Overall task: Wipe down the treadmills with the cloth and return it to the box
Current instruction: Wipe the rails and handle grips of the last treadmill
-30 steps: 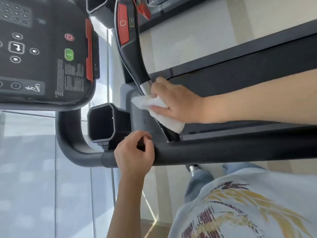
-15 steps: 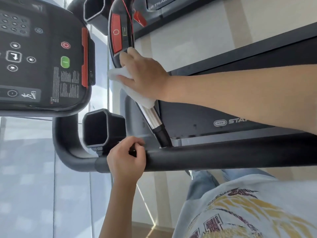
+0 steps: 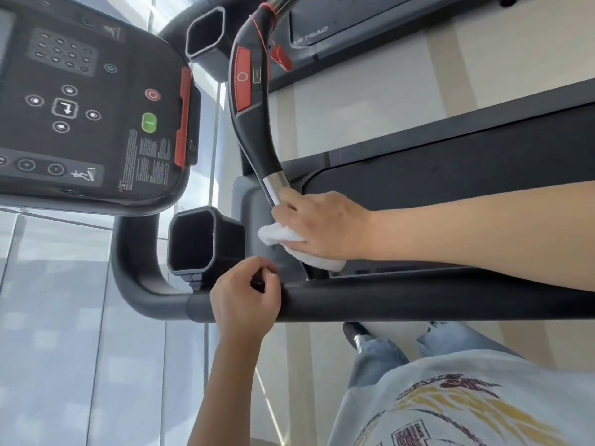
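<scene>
Cloth: white cloth (image 3: pixel 291 241) bunched under right hand (image 3: pixel 325 225), fingers (image 3: pixel 289 201) curled, pressing it against curved bar (image 3: pixel 257 130).
Left hand (image 3: pixel 246 299): fingers wrapped round handrail (image 3: pixel 402 300).
Beside: cup holder (image 3: pixel 196 243).

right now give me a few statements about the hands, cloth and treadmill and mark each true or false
1. The right hand holds the white cloth against the lower end of the curved handle. True.
2. The left hand holds a spray bottle. False: it grips the black rail, with no bottle in view.
3. The cloth covers the red strip on the handle. False: the cloth is below the strip, near the silver band.
4. The cup holder sits left of the cloth. True.
5. The green button is on the console. True.
</scene>
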`<action>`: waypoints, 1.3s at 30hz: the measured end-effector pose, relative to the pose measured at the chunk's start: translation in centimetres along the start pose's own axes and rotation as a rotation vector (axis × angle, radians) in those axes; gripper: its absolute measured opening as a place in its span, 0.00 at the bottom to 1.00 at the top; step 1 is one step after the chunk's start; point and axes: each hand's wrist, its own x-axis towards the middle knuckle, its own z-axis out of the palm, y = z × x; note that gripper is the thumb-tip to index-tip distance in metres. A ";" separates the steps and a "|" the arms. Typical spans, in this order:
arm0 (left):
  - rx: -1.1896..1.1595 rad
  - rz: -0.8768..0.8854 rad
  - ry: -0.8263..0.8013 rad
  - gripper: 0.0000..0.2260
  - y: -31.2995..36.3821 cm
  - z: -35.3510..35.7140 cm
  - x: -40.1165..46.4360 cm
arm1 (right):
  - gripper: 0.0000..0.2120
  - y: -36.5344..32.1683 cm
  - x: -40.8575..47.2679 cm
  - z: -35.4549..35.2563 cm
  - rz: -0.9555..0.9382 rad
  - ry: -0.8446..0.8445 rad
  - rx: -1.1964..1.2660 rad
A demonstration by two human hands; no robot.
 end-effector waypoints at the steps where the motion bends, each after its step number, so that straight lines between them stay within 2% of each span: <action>1: 0.004 0.001 0.004 0.12 0.0 0.0 0.0 | 0.19 0.4 0.8 -0.2 -0.008 -0.009 -0.016; 5: 0.012 0.007 0.000 0.11 0.2 0.0 -0.1 | 0.17 1.5 5.9 -1.4 0.139 0.075 -0.027; 9: 0.010 -0.006 0.002 0.10 0.3 -0.1 -0.2 | 0.16 1.2 8.3 -1.6 0.234 0.071 -0.093; 12: 0.002 -0.016 0.008 0.10 0.2 0.0 -0.2 | 0.18 0.3 7.4 -2.1 0.312 -0.014 -0.038; 16: -0.008 -0.003 0.012 0.09 0.0 0.0 -0.4 | 0.19 -2.7 3.9 -3.5 0.400 -0.227 0.048; 19: -0.027 0.041 0.016 0.09 -0.3 -0.2 -0.7 | 0.14 -4.5 1.6 -4.1 0.540 -0.365 0.210; 22: -0.048 0.094 0.003 0.09 -0.8 -0.3 -0.7 | 0.14 -5.6 0.5 -5.1 0.690 -0.411 0.335; 25: -0.099 0.133 -0.033 0.09 -1.5 -0.5 -0.8 | 0.15 -7.3 -0.4 -6.0 0.720 -0.419 0.279; 28: -0.144 0.254 -0.099 0.08 -2.9 -1.1 -1.1 | 0.16 -8.9 -1.3 -7.9 0.766 -0.426 0.221; 30: -0.178 0.338 -0.132 0.08 -4.3 -1.7 -1.5 | 0.18 -10.1 -2.1 -9.1 0.763 -0.434 0.170; 32: -0.210 0.387 -0.135 0.09 -6.0 -2.5 -2.1 | 0.17 -11.5 -3.3 -9.0 0.692 -0.430 -0.028; 35: -0.207 0.392 -0.092 0.12 -9.0 -3.6 -2.7 | 0.13 -14.0 -3.4 -6.1 0.457 -0.246 -0.378; 39: -0.173 0.438 -0.042 0.14 -13.0 -4.7 -2.8 | 0.14 -18.3 0.4 0.0 0.297 -0.134 -0.450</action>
